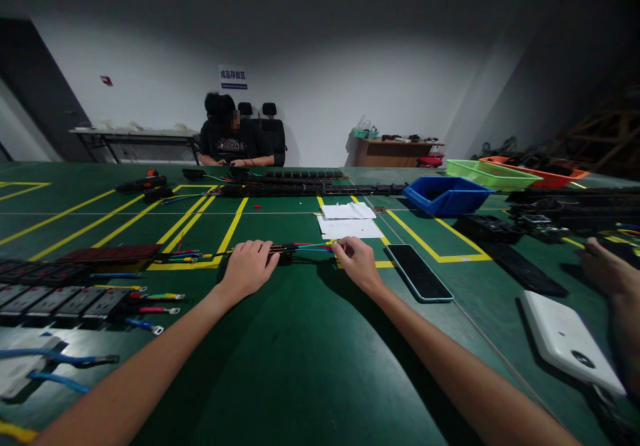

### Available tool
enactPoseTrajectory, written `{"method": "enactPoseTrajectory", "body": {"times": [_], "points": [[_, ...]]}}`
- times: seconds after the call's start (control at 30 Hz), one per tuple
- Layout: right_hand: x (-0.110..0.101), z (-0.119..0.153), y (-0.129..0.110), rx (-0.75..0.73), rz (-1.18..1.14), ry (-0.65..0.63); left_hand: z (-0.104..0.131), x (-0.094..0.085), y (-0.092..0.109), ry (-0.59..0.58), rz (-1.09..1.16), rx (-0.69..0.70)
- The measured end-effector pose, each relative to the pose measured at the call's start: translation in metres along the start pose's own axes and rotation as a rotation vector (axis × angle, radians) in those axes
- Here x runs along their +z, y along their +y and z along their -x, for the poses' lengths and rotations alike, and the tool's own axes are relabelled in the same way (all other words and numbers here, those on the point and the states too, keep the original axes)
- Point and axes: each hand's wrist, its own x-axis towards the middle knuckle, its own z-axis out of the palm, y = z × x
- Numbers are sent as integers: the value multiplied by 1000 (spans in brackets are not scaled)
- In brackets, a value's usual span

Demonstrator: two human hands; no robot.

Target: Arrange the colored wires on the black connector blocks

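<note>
My left hand (250,265) rests palm down with its fingers bent over the black part of a bundle of wires (314,248), close above the green table. Red, blue and green-yellow wires run from there across to the right. Their far ends reach my right hand (355,259), where thumb and forefinger pinch them; the fingertips partly hide the ends. To the left of my left hand lie more coloured wires (187,257) coming from a dark red strip (113,253). White paper sheets (350,223) lie just beyond my right hand, and a phone (419,273) lies to its right.
Black socket strips (65,303) with lugged wires line the left. A blue bin (447,196) and green basket (493,174) stand at the right. A white power bank (570,339) lies near another person's hand (610,266). Across the table (280,379) sits a person (235,136).
</note>
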Motion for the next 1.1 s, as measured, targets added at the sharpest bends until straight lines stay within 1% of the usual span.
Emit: {"method": "enactPoseTrajectory", "body": {"times": [0.17,0.33,0.43,0.53,0.67,0.73,0.9,1.1], "points": [[-1,1,-3,-72,44,99,0,0,0,-2,3,-3],[2,3,-5,-124,54,94,0,1,0,2,8,-5],[2,5,-6,-131,48,81,-1,2,-1,7,9,-4],[2,6,-5,-98,39,68,0,2,-1,10,10,-1],[2,6,-4,-11,67,-2,0,2,-1,17,8,1],[1,5,-4,16,68,-9,0,3,-1,21,4,1],[-2,4,-5,37,-34,-6,0,3,-1,23,2,3],[-1,5,-4,113,-58,-78,0,3,-2,17,7,8]]}}
